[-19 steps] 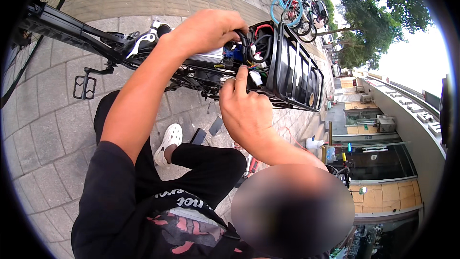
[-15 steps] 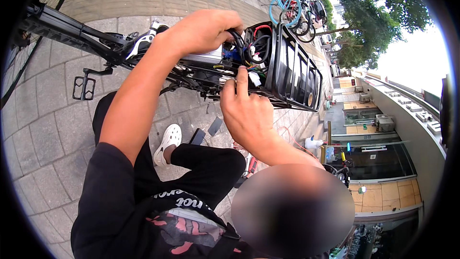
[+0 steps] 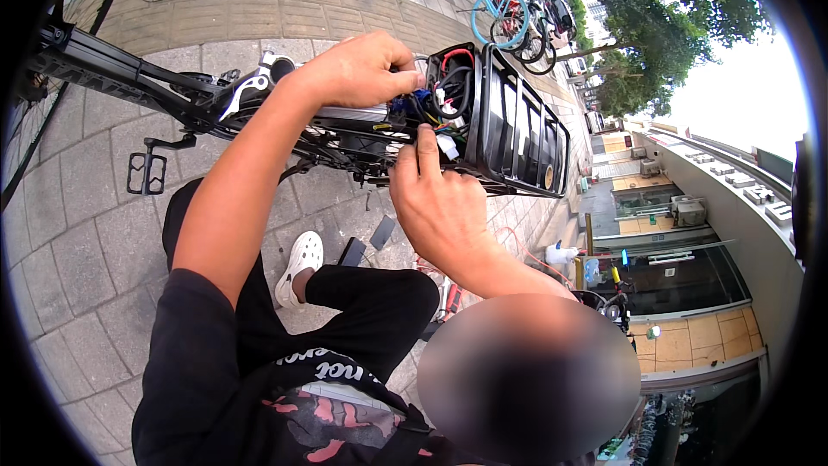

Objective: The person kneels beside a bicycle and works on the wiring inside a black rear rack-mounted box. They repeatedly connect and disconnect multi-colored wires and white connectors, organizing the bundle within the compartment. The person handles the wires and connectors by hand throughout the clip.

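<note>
Black, red and coloured wires point(image 3: 447, 103) with white connectors spill from an open compartment at the front of a bicycle's black rear rack point(image 3: 526, 125). My left hand point(image 3: 362, 69) is above them, fingers curled in and thumb pressed against them at the bundle's left side. What it pinches is hidden behind the fingers. From the near side my right hand point(image 3: 444, 203) reaches in, its index finger straight and the tip on the wires, the other fingers bent. A silver metal box point(image 3: 362, 115) lies under my left wrist, beside the wires.
The bicycle frame point(image 3: 129, 69) stretches to the left, with a black pedal point(image 3: 147, 173) below. Two dark flat pieces point(image 3: 366, 242) lie on the paving near my white clog point(image 3: 302, 267). A blue bicycle point(image 3: 500, 0) stands farther off; shopfronts point(image 3: 681, 276) line the right.
My left hand has lowered slightly toward the wires, and the black cable loop seen at its fingertips no longer shows there. My right fingertip stays at the wires. The view has shifted a little.
</note>
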Demonstrator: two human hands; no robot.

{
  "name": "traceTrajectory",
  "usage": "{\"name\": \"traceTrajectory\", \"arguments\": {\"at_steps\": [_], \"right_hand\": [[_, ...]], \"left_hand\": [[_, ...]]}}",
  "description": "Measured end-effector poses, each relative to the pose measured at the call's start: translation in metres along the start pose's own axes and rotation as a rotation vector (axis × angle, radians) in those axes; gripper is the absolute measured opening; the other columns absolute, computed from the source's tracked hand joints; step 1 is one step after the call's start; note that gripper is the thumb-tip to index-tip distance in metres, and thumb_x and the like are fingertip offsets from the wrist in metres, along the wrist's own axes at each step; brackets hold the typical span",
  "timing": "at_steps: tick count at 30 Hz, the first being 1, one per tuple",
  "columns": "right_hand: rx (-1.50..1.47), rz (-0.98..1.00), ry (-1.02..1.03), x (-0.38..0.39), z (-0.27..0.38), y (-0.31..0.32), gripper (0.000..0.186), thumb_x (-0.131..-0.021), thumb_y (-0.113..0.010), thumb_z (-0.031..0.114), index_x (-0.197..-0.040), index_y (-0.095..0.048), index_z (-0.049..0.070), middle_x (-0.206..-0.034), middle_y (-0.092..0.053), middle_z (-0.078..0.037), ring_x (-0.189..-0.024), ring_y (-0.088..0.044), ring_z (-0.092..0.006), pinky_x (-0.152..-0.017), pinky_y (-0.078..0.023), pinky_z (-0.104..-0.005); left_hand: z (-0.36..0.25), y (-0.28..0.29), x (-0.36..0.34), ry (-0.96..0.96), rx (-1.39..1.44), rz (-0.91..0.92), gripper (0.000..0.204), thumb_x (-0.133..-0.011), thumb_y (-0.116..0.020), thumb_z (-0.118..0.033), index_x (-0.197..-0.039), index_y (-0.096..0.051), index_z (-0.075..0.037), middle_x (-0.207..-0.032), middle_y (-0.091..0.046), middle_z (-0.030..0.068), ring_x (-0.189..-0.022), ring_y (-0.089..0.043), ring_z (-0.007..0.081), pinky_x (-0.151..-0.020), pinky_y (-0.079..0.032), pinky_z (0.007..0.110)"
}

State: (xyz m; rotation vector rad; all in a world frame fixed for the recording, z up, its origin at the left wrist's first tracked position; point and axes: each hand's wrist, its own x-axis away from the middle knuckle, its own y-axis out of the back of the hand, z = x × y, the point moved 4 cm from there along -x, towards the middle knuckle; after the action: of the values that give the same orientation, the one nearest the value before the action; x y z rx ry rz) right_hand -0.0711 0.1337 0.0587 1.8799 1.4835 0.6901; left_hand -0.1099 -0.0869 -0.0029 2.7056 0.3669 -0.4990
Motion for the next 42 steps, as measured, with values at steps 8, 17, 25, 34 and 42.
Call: {"name": "traceTrajectory", "arguments": {"at_steps": [8, 17, 25, 34, 42], "right_hand": [[0.000, -0.033, -0.004, 0.003, -0.002, -0.002, 0.042, -0.094, -0.076, 0.019, -0.130, -0.072, -0.004, -0.151, -0.073, -0.030, -0.062, -0.079, -0.0229, -0.057, -0.063, -0.0371], [-0.037, -0.007, -0.014, 0.005, -0.006, 0.001, 0.038, -0.108, -0.077, 0.028, -0.132, -0.073, 0.000, -0.150, -0.074, -0.026, -0.065, -0.079, -0.0288, -0.058, -0.065, -0.0397], [-0.050, -0.007, -0.016, 0.003, -0.006, 0.004, 0.038, -0.107, -0.078, 0.028, -0.132, -0.073, 0.000, -0.148, -0.075, -0.025, -0.064, -0.079, -0.0292, -0.059, -0.064, -0.0392], [-0.063, -0.011, -0.006, 0.001, -0.005, 0.008, 0.037, -0.108, -0.078, 0.028, -0.131, -0.072, -0.001, -0.147, -0.075, -0.026, -0.064, -0.079, -0.0298, -0.059, -0.065, -0.0399], [0.001, 0.035, 0.002, 0.001, -0.004, 0.011, 0.041, -0.108, -0.076, 0.029, -0.134, -0.072, -0.003, -0.149, -0.074, -0.026, -0.063, -0.079, -0.0289, -0.057, -0.064, -0.0399]], "left_hand": [[-0.005, -0.004, 0.000, 0.003, -0.030, -0.061, 0.048, -0.113, -0.067, -0.040, -0.106, -0.080, 0.006, -0.100, -0.079, 0.0305, -0.097, -0.077, 0.0472, -0.089, -0.058, 0.056], [-0.004, -0.007, -0.001, 0.009, -0.055, -0.119, 0.049, -0.116, -0.063, -0.042, -0.110, -0.076, 0.005, -0.115, -0.078, 0.0308, -0.117, -0.073, 0.0508, -0.101, -0.057, 0.057], [0.000, -0.008, -0.008, 0.028, -0.121, -0.139, 0.042, -0.115, -0.066, -0.034, -0.105, -0.075, 0.005, -0.108, -0.075, 0.0283, -0.106, -0.072, 0.0456, -0.098, -0.057, 0.054], [0.005, -0.014, -0.013, 0.049, -0.047, -0.177, 0.040, -0.109, -0.073, -0.033, -0.105, -0.083, 0.006, -0.091, -0.080, 0.0266, -0.088, -0.078, 0.0412, -0.083, -0.059, 0.051], [0.001, -0.016, -0.003, -0.203, -0.265, -0.313, 0.033, -0.112, -0.072, -0.030, -0.115, -0.084, 0.000, -0.102, -0.082, 0.0226, -0.099, -0.077, 0.0410, -0.090, -0.059, 0.051]]}}
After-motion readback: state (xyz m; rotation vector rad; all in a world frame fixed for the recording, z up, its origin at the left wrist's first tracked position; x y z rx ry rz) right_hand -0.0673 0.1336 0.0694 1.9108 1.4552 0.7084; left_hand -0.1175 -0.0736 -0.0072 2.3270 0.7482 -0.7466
